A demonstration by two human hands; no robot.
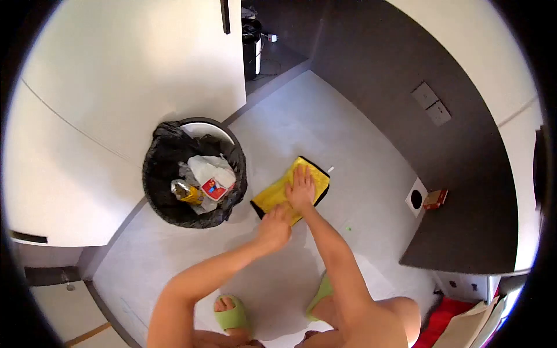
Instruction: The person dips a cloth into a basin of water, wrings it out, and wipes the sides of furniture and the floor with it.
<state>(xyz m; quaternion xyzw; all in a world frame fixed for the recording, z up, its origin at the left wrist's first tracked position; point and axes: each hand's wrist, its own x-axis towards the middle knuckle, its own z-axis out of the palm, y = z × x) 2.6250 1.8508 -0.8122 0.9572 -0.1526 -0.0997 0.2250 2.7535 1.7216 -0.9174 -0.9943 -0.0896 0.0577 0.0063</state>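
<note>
A yellow cleaning cloth (272, 197) with black edging lies spread on the grey floor in the head view. My right hand (300, 188) rests flat on its upper part, fingers stretched out and pressing down. Lower down, at the cloth's near edge, my left hand (275, 228) has its fingers bent over the fabric and closed on it. Part of the cloth is hidden beneath both hands. A small white scrap (331, 169) lies on the floor just past the cloth's right corner.
Left of the cloth stands a trash bin (235, 136) with a black bag and wrappers inside. White cabinets (133, 58) rise behind it. A tiny green bit (348, 229) lies to the right. A small red box (436, 199) sits by the dark wall. Green slippers (231, 314) are on my feet.
</note>
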